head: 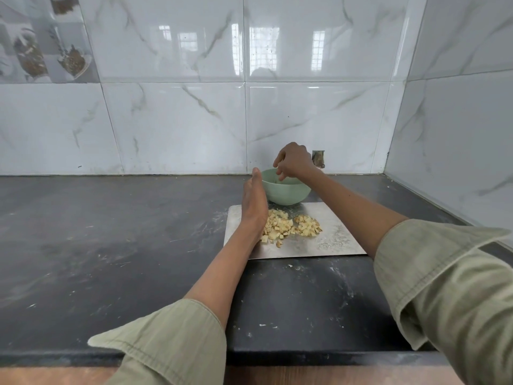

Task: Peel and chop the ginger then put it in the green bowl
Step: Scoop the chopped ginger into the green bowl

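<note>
The right hand (294,162) hangs over the green bowl (286,191), fingers curled downward with the tips bunched above the bowl's opening; whether they pinch any ginger cannot be told from this view. The left hand (254,200) stands on edge beside the bowl's left wall, fingers straight and pressed together, palm facing right toward the chopped ginger (290,226). Its lower edge meets the metal board (319,245) at the left margin of the ginger.

The ginger lies on the board, just in front of the bowl, in two adjoining heaps. Together the heaps form a band whose long axis runs left to right across the board. The left heap is larger and touches the left hand; the right heap is smaller and more compact. The pieces are small, roughly cubic dice, pale yellow to cream, some with darker brown faces.

The bowl's near base overlaps the board's far edge. The board lies flat on the dark counter (111,232), which meets a white marbled tile wall (194,120).
</note>
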Tool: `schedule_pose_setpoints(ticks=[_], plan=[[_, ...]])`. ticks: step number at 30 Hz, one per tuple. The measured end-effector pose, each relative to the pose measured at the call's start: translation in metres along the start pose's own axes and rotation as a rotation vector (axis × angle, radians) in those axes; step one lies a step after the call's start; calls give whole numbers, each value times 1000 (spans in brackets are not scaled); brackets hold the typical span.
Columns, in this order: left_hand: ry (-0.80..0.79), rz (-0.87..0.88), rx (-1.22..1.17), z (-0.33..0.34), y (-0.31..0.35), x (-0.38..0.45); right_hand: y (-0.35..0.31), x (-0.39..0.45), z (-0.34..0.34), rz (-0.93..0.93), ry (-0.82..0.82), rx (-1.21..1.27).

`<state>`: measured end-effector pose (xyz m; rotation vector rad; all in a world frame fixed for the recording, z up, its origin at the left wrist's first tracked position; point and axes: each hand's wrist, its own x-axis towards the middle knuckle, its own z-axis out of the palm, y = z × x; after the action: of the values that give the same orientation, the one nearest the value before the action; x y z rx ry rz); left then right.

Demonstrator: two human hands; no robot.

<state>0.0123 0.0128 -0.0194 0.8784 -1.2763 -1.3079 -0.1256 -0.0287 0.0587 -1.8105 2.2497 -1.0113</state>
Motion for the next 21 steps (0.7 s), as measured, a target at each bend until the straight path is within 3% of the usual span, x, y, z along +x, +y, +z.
schedule_pose_setpoints(ticks=[4, 10, 15, 18, 21], plan=[[9, -12, -26, 1, 0, -2, 5, -4, 2, -85, 142, 23], [17, -85, -120, 0, -1, 3, -4, -12, 3, -47, 46, 65], [68, -140, -172, -3, -4, 11, -2, -36, -15, -254, 184, 315], [59, -128, -166, -2, -2, 10, -4, -73, -25, -371, -32, 460], [47, -125, -184, -4, -2, 10, 14, -110, -18, -421, -186, 445]])
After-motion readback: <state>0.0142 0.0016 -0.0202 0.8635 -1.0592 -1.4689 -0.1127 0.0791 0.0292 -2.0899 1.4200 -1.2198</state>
